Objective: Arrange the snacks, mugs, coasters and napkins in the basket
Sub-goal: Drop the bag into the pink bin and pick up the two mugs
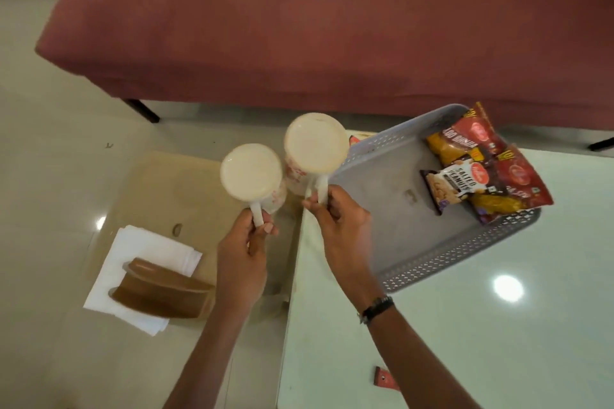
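Observation:
My left hand [244,256] grips the handle of a white mug [251,173] held in the air with its round end towards the camera. My right hand [342,226] grips the handle of a second white mug [315,146], held just left of the grey perforated basket [375,196]. Several snack packets [478,173] lie in the basket's right end, among them a salted peanuts pack. At lower left a stack of brown coasters [162,292] rests on folded white napkins [146,249] on a glass surface.
A dark red sofa [315,20] fills the top of the view, its legs on a pale tiled floor. The basket stands on a white table [465,342]. A small red scrap [385,378] lies near the table's front edge.

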`<state>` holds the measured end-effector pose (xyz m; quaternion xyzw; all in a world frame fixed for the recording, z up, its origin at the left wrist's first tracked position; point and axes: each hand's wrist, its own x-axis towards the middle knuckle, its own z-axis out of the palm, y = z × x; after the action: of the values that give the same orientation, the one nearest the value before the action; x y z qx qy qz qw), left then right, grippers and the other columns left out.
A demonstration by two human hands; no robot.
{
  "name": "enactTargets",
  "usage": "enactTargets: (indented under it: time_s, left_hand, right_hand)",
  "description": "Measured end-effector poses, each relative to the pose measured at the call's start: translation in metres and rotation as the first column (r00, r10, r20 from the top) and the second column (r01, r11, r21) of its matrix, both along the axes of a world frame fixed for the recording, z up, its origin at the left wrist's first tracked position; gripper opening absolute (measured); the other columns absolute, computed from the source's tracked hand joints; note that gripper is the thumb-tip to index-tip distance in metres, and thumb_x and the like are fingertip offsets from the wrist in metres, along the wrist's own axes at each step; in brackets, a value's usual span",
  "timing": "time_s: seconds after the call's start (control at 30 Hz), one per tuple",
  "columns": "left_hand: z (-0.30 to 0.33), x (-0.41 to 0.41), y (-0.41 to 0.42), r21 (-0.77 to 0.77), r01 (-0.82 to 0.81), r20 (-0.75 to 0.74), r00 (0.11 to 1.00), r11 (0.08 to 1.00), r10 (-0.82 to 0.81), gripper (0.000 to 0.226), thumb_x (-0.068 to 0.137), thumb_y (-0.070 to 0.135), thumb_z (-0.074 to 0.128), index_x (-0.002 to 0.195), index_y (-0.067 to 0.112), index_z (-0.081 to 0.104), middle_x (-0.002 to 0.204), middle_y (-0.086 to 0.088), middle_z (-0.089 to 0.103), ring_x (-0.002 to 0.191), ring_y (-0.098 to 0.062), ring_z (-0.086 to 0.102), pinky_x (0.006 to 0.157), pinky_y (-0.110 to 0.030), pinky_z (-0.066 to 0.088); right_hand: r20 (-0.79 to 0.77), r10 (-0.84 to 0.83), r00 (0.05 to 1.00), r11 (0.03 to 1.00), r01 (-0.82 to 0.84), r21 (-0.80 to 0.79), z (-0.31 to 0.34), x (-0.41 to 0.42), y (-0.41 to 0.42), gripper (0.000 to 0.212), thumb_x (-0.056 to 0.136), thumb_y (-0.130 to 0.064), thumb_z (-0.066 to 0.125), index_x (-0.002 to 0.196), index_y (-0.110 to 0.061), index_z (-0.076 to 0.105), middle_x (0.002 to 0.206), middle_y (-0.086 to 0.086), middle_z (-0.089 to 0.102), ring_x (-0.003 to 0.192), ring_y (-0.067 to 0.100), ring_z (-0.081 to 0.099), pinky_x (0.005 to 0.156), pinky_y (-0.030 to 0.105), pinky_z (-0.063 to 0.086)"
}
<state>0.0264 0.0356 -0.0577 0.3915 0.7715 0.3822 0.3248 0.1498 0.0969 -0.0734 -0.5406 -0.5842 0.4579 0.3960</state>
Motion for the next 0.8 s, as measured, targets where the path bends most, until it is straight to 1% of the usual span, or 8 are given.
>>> enactTargets:
  time_s: [0.07, 0.2, 0.3, 0.37, 0.47, 0.57, 0.7, 0.8]
  left_hand:
    - [0.006, 0.018, 0.012, 0.019, 0.123, -0.022, 0.992, 0.992, -0.122, 0.014, 0.095, 0.010, 0.047, 0.088, 0.017, 0.056, 0.082, 0.007, 0.067, 0.081, -0.001, 0.061, 0.066, -0.005, 0.041]
    - [0.002, 0.058, 0.040, 0.031, 0.302, 0.010, 0.953, 0.953, -0.303, 0.016, 0.095, 0.005, 0.044, 0.089, 0.016, 0.055, 0.082, 0.004, 0.067, 0.081, -0.008, 0.062, 0.066, -0.006, 0.041]
    - [-0.008, 0.084, 0.062, 0.012, 0.435, -0.007, 0.901, 0.900, -0.435, 0.015, 0.096, 0.005, 0.040, 0.090, 0.009, 0.053, 0.081, -0.004, 0.064, 0.072, 0.001, 0.057, 0.063, -0.006, 0.040]
    - [-0.015, 0.098, 0.076, -0.013, 0.503, -0.037, 0.863, 0.864, -0.503, 0.015, 0.095, 0.000, 0.038, 0.087, 0.002, 0.051, 0.077, -0.009, 0.057, 0.065, 0.005, 0.052, 0.059, -0.005, 0.037]
    - [-0.030, 0.111, 0.092, -0.059, 0.563, -0.060, 0.822, 0.824, -0.566, 0.018, 0.097, 0.006, 0.036, 0.085, 0.004, 0.049, 0.073, 0.000, 0.051, 0.065, -0.001, 0.049, 0.061, -0.005, 0.037]
    - [-0.048, 0.117, 0.107, -0.102, 0.584, -0.062, 0.804, 0.805, -0.591, 0.026, 0.098, 0.018, 0.035, 0.087, 0.001, 0.052, 0.077, -0.004, 0.055, 0.067, -0.003, 0.049, 0.062, -0.005, 0.037]
    - [-0.061, 0.121, 0.124, -0.166, 0.592, -0.068, 0.791, 0.789, -0.608, 0.022, 0.098, 0.014, 0.036, 0.090, 0.002, 0.052, 0.075, 0.001, 0.053, 0.067, -0.004, 0.046, 0.060, -0.003, 0.035]
    - [-0.069, 0.120, 0.134, -0.193, 0.612, -0.101, 0.765, 0.767, -0.636, 0.018, 0.096, 0.006, 0.037, 0.089, 0.002, 0.052, 0.081, -0.007, 0.056, 0.067, -0.004, 0.046, 0.059, -0.004, 0.034]
  right_hand:
    - [-0.001, -0.099, 0.995, 0.995, 0.099, -0.014, 0.005, 0.030, -0.003, 0.021, 0.086, -0.008, 0.065, 0.070, -0.008, 0.052, 0.054, -0.010, 0.041, 0.050, 0.003, 0.031, 0.048, 0.010, 0.025]
    - [0.077, -0.303, 0.950, 0.952, 0.305, -0.028, 0.003, 0.082, -0.014, 0.020, 0.084, -0.007, 0.067, 0.073, -0.020, 0.057, 0.055, -0.015, 0.055, 0.050, 0.002, 0.043, 0.047, 0.009, 0.029]
    - [0.081, -0.437, 0.896, 0.889, 0.443, -0.116, -0.005, 0.103, -0.024, 0.012, 0.084, -0.010, 0.069, 0.075, -0.017, 0.063, 0.062, -0.002, 0.062, 0.057, 0.007, 0.045, 0.048, 0.012, 0.032]
    - [0.064, -0.523, 0.850, 0.827, 0.524, -0.205, -0.013, 0.107, -0.030, 0.011, 0.083, -0.009, 0.068, 0.077, -0.019, 0.065, 0.066, -0.004, 0.066, 0.062, 0.008, 0.054, 0.050, 0.010, 0.037]
    - [0.044, -0.633, 0.773, 0.729, 0.614, -0.301, -0.026, 0.100, -0.034, 0.012, 0.082, -0.009, 0.069, 0.077, -0.019, 0.066, 0.070, -0.011, 0.068, 0.067, 0.006, 0.060, 0.056, 0.009, 0.042]
    - [0.016, -0.726, 0.687, 0.630, 0.674, -0.386, -0.037, 0.086, -0.028, 0.015, 0.082, -0.008, 0.068, 0.076, -0.021, 0.065, 0.071, -0.013, 0.069, 0.068, 0.003, 0.059, 0.061, 0.010, 0.045]
    - [0.019, -0.802, 0.597, 0.533, 0.728, -0.431, -0.047, 0.075, -0.017, 0.019, 0.085, -0.001, 0.062, 0.076, -0.017, 0.064, 0.071, -0.010, 0.065, 0.066, -0.005, 0.056, 0.059, 0.002, 0.041]
    - [0.043, -0.841, 0.539, 0.466, 0.762, -0.450, -0.056, 0.071, -0.010, 0.015, 0.086, 0.000, 0.060, 0.080, -0.013, 0.066, 0.072, -0.007, 0.064, 0.067, -0.009, 0.056, 0.059, 0.000, 0.039]
